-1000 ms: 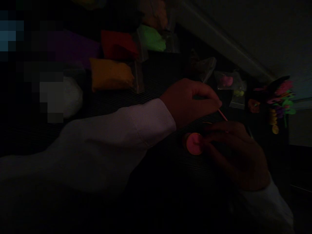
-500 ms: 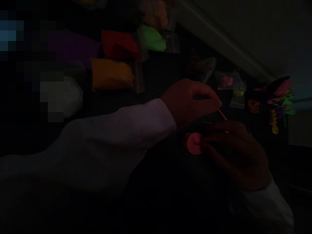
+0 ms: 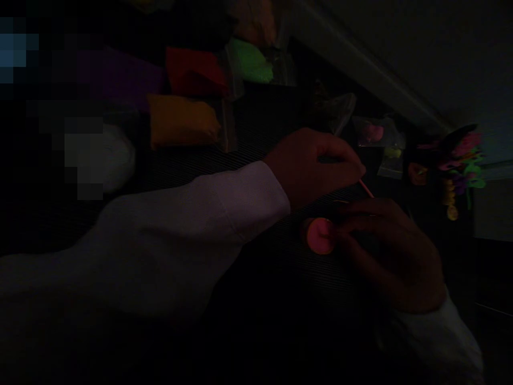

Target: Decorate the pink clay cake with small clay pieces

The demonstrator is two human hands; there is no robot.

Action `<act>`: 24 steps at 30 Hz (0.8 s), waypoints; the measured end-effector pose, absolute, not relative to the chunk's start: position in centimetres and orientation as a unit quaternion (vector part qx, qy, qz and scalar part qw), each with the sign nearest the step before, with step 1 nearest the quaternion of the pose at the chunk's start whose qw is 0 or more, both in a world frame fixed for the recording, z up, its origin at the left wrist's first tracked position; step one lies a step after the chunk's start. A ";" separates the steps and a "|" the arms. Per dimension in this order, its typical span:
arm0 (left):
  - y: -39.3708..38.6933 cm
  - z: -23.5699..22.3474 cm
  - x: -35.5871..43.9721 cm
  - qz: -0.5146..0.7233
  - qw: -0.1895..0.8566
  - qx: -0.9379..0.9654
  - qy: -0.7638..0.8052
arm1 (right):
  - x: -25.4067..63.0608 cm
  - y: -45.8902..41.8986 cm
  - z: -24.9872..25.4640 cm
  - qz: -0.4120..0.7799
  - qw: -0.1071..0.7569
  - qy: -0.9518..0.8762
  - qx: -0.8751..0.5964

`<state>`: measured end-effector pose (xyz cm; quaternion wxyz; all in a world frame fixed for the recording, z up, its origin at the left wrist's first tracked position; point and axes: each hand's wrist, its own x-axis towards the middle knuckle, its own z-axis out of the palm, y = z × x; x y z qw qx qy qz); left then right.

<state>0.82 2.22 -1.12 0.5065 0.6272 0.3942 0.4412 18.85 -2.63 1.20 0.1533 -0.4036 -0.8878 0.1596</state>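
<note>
The scene is very dark. My left hand (image 3: 316, 166) is closed, with thumb and forefinger pinched on one end of a thin pink strand (image 3: 366, 188). That strand slants down to the right and passes behind my right hand (image 3: 396, 256). The right fingertips are pinched together at the right edge of a round pink disc (image 3: 318, 235) with an orange rim. Whatever lies between those fingertips is too dark to make out. A thin orange line (image 3: 340, 201) shows just above the right fingers.
Bags of coloured clay lie at the back: orange (image 3: 184, 122), red (image 3: 196, 72), green (image 3: 250, 61) and purple (image 3: 124, 77). A white lump (image 3: 114, 160) sits left. Small bags with pink (image 3: 374, 132) and yellow (image 3: 393, 153) pieces lie right, near colourful shaped figures (image 3: 467, 166).
Both hands stay almost in place. My right fingers have shifted very slightly at the disc; the strand remains in my left pinch.
</note>
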 end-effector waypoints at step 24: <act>2.2 -1.2 1.0 0.445 0.517 0.615 0.396 | 18.3 -2.5 0.0 0.200 0.215 -0.835 -0.465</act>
